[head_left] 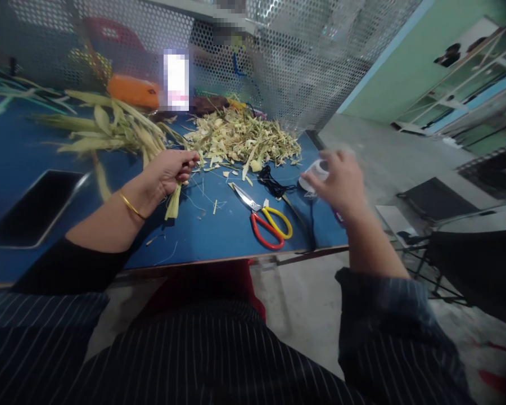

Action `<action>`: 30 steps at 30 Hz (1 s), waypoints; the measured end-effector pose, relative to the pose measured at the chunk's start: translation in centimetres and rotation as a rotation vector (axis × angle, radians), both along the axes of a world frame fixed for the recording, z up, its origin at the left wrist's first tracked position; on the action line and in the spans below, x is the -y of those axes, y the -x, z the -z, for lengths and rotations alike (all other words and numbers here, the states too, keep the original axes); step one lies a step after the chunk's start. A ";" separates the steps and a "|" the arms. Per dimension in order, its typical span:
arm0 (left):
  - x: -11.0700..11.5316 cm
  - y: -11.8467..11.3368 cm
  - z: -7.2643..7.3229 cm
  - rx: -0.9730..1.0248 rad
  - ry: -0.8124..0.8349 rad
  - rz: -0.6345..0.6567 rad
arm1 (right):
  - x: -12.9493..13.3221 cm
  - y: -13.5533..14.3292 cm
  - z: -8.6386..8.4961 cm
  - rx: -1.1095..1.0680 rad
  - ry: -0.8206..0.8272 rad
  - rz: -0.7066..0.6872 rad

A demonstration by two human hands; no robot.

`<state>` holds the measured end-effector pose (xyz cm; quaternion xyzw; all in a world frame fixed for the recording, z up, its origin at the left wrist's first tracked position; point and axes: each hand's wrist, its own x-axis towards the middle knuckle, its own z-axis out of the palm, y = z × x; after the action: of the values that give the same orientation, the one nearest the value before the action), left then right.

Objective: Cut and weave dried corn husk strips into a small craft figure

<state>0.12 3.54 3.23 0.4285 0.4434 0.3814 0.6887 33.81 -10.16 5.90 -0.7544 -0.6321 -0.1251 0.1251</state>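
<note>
My left hand (177,169) is closed in a pinch at the edge of a bundle of pale green dried husks (126,132); a strip of husk hangs below it. A thin thread runs rightward from near these fingers. At the right, my right hand (341,183) has its thumb and fingers curved around a white spool of thread (314,177), near the table's corner. Between the hands lie scissors with one red and one yellow handle (267,225), blades slightly apart, and a tangle of black cord (274,183).
A heap of shredded husk (244,138) lies at the back of the blue table (215,242), before a perforated metal screen (287,62). An orange object (132,91) is at the back left. A dark tablet-like slab (37,205) lies left. A black chair (480,264) stands right.
</note>
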 end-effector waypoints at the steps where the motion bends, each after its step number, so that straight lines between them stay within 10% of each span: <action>1: 0.0 0.0 0.0 0.001 0.000 0.009 | 1.1 2.0 0.3 -0.075 0.127 -0.088; 4: 0.2 -0.1 -0.3 -0.011 0.002 0.020 | 3.9 7.0 2.4 -0.126 0.531 -0.307; 9: 0.8 -0.1 -1.0 -0.008 -0.001 0.028 | 4.7 8.6 5.0 -0.156 0.490 -0.161; 19: 1.0 0.0 -1.2 0.038 -0.034 0.021 | 5.2 7.2 3.2 -1.706 0.652 -0.180; 30: 1.2 0.0 -0.9 0.028 -0.062 0.074 | 0.8 10.7 3.8 -1.898 0.640 -0.181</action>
<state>0.15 2.38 4.15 0.4607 0.4055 0.3751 0.6947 23.09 -11.00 2.09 -0.4892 -0.3299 0.7138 0.3775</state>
